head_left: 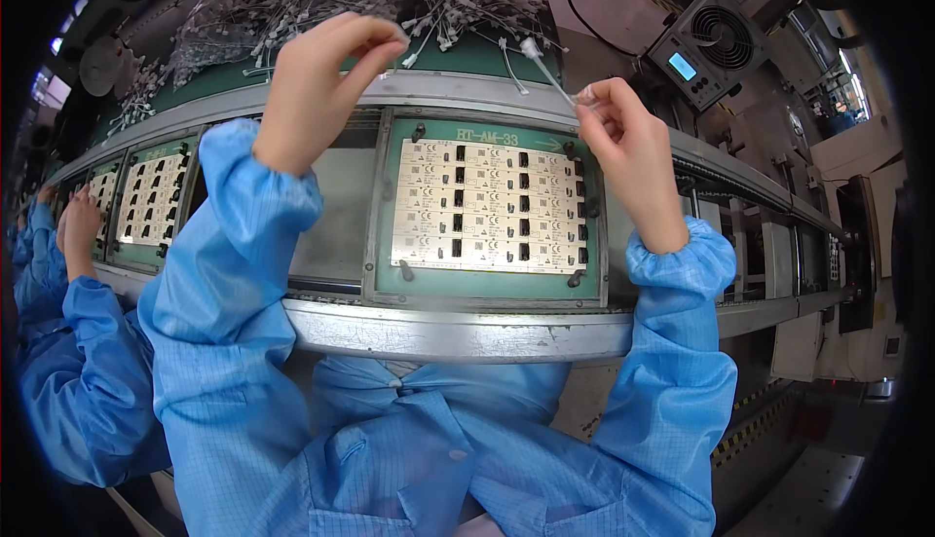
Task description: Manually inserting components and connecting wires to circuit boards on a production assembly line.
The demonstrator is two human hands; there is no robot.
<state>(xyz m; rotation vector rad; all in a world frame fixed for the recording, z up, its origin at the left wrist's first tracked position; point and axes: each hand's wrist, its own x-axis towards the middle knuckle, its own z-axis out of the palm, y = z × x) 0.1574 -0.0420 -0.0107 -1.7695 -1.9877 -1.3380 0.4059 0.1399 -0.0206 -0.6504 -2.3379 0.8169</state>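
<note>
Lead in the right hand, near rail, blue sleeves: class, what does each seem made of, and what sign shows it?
Lead in the right hand: probably plastic outside, judging by its smooth, whitish look; any metal inside is hidden.
Near rail: metal, satin and worn, from its silvery shine and scuffs.
Blue sleeves: likely synthetic cloth, slightly glossy, with fine grid lines and creases.

Head-worn fisheye (quite near) looks down, forward.
</note>
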